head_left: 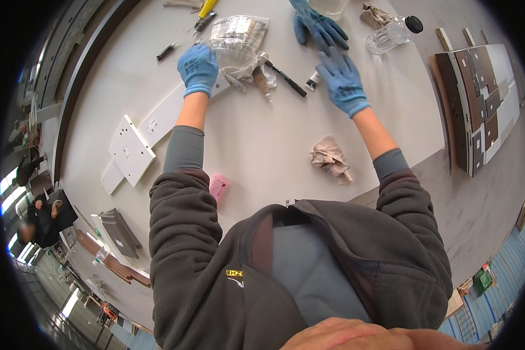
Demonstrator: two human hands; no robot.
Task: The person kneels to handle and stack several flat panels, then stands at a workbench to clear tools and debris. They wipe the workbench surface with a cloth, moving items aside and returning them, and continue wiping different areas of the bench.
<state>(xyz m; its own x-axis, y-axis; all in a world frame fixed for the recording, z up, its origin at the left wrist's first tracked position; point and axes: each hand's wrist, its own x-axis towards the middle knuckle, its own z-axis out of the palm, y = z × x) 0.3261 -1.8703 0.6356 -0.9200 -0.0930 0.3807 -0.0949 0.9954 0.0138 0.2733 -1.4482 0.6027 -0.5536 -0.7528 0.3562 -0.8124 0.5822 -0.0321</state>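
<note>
My left hand (pixel 198 69), in a blue glove, is curled at the left edge of a clear plastic bag (pixel 239 34) of small items. Its fingertips are partly hidden, so what they grip cannot be made out. My right hand (pixel 341 83), also gloved, lies with its fingers spread, reaching to blue gloves (pixel 321 30) at the far side. Between my hands are a black marker (pixel 286 79), a small white tube with a black cap (pixel 313 80) and a brown bottle with a pointed nozzle (pixel 262 84). A white cloth (pixel 237 77) lies under the bag's near edge.
White drilled panels (pixel 131 150) lie at left, with a dark tube (pixel 167 52) beyond. A stained rag (pixel 331 157) and pink block (pixel 219 186) are nearer me. A clear bottle (pixel 391 36) lies far right; stacked panels (pixel 484 105) stand beyond the table's right edge.
</note>
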